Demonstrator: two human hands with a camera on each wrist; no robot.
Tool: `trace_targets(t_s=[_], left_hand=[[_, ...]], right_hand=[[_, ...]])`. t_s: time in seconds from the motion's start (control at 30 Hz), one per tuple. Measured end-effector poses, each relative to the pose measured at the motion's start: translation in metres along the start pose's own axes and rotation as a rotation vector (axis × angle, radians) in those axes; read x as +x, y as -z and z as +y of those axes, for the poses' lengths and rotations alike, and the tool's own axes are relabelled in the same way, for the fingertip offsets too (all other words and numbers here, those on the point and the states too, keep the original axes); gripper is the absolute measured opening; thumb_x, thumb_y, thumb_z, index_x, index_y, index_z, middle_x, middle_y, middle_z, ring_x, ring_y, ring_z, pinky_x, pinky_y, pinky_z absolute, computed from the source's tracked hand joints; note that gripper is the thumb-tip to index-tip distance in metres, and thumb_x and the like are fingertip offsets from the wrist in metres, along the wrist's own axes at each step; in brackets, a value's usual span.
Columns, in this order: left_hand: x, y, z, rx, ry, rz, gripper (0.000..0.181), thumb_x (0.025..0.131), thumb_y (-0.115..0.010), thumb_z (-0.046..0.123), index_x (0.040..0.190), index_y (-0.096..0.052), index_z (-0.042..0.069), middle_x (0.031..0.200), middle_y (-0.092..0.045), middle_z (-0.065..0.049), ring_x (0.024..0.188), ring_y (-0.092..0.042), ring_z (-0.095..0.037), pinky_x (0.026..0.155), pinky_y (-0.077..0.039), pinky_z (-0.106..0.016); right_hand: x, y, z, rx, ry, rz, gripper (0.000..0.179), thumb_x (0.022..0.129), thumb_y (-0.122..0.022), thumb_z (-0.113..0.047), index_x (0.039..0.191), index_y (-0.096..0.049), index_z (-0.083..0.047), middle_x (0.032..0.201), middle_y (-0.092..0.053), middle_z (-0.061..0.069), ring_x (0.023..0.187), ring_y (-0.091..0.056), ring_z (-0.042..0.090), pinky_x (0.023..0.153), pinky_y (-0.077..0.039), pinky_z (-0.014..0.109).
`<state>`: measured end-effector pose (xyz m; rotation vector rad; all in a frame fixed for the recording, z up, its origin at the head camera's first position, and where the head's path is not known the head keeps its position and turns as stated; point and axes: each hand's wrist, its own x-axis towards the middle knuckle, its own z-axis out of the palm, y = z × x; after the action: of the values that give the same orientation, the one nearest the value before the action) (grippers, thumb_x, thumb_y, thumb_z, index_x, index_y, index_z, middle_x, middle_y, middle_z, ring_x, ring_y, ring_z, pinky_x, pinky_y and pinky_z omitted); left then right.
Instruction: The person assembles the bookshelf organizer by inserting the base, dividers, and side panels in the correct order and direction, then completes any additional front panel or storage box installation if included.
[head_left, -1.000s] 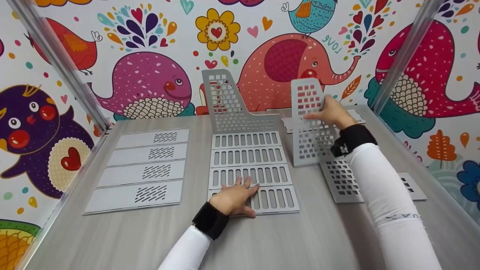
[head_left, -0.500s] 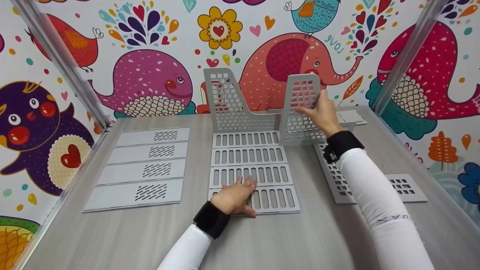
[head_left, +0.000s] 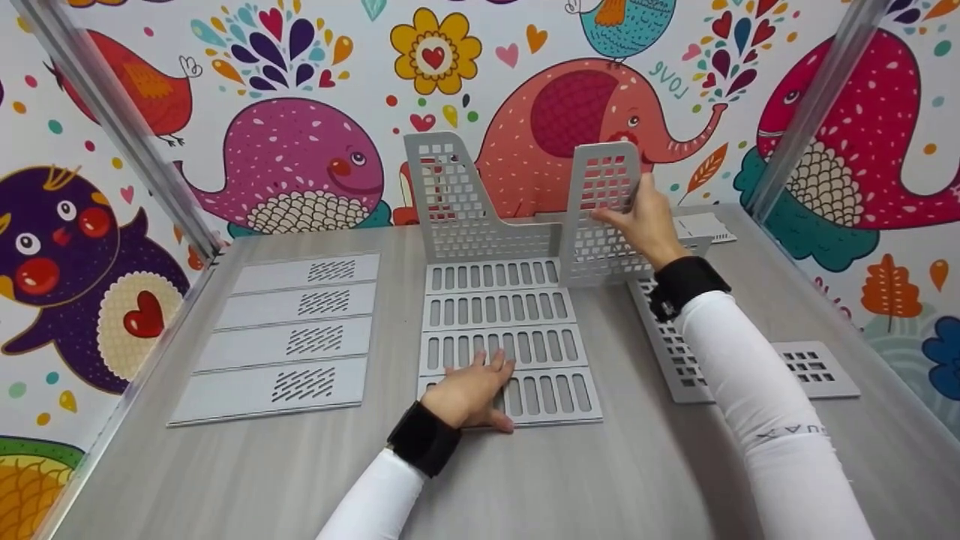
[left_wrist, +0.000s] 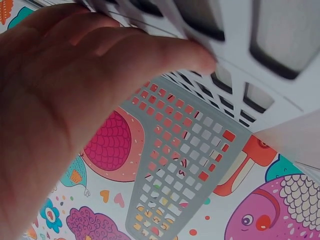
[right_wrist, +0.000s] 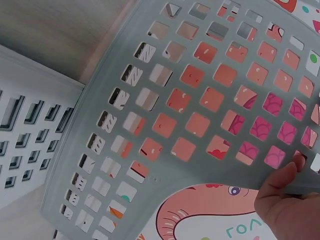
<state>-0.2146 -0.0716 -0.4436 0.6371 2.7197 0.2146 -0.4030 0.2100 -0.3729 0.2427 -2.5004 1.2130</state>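
Observation:
My left hand [head_left: 469, 394] rests with spread fingers on the front of a grey slotted panel [head_left: 491, 328] lying flat on the table. A perforated L-shaped side panel [head_left: 484, 240] stands upright behind it, and also shows in the left wrist view. With thumb and fingers, my right hand [head_left: 643, 225] grips the inner edge of the tall part of a second perforated L-shaped panel [head_left: 581, 202]. That panel stands upright at the right end of the first, near the slotted panel's back right corner. Whether their edges join is unclear.
To the left lies a grey flat panel [head_left: 251, 345] with diagonal slits. Two perforated flat pieces, one at the forearm's left [head_left: 679, 390] and another at its right [head_left: 817, 371], lie on the table. A pale piece [head_left: 705, 226] sits at the back right. A patterned wall stands behind.
My right hand has carried the L-shaped panel left and back, up to the end of the standing panel. Over the last half second it barely moves. My left hand stays put.

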Motion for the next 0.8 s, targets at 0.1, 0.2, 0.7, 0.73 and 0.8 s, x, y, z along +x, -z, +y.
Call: trace_targets(t_s=[0.1,0.2,0.7,0.73,0.8], left_hand=[[-0.0001,-0.0002,-0.0003,-0.009,0.003,-0.001,0.098,0.078,-0.082,0.045,0.156,-0.035,0.008,0.166,-0.028,-0.013,0.152,-0.026,-0.041,0.106,-0.036,-0.074],[0.0004,-0.0008,-0.0007,-0.009,0.006,-0.005,0.098,0.078,-0.082,0.046,0.156,-0.035,0.009,0.166,-0.027,-0.013,0.152,-0.025,-0.04,0.107,-0.035,-0.074],[0.002,-0.0017,0.0001,0.016,0.015,-0.025,0.099,0.079,-0.08,0.048,0.157,-0.032,0.01,0.166,-0.025,-0.012,0.153,-0.024,-0.039,0.108,-0.034,-0.073],[0.0022,-0.002,-0.0003,0.015,0.016,-0.026,0.099,0.079,-0.08,0.048,0.157,-0.032,0.01,0.167,-0.025,-0.012,0.153,-0.024,-0.039,0.108,-0.034,-0.074],[0.0023,-0.0016,-0.0003,0.017,0.019,-0.027,0.099,0.079,-0.08,0.048,0.157,-0.032,0.01,0.166,-0.026,-0.012,0.153,-0.024,-0.039,0.108,-0.035,-0.074]], right_hand=[[0.0004,-0.0001,0.0,-0.002,0.003,0.004,0.068,0.084,-0.082,-0.021,0.132,-0.038,0.001,0.121,-0.065,0.022,0.109,-0.064,0.032,0.094,-0.05,0.044],[0.0002,0.0001,0.0,-0.005,0.003,0.008,0.069,0.084,-0.082,-0.022,0.132,-0.038,0.002,0.122,-0.064,0.023,0.11,-0.063,0.033,0.095,-0.05,0.046],[0.0,0.0036,0.0015,-0.018,-0.007,-0.017,0.067,0.087,-0.08,-0.023,0.133,-0.037,0.001,0.126,-0.064,0.022,0.116,-0.063,0.033,0.102,-0.051,0.048],[0.0,0.0037,0.0014,-0.021,-0.003,-0.018,0.068,0.087,-0.08,-0.024,0.133,-0.037,0.001,0.125,-0.064,0.022,0.115,-0.064,0.033,0.1,-0.051,0.047],[0.0002,0.0036,0.001,-0.021,0.004,-0.02,0.068,0.086,-0.08,-0.025,0.133,-0.037,0.001,0.123,-0.065,0.022,0.112,-0.064,0.031,0.097,-0.051,0.045]])
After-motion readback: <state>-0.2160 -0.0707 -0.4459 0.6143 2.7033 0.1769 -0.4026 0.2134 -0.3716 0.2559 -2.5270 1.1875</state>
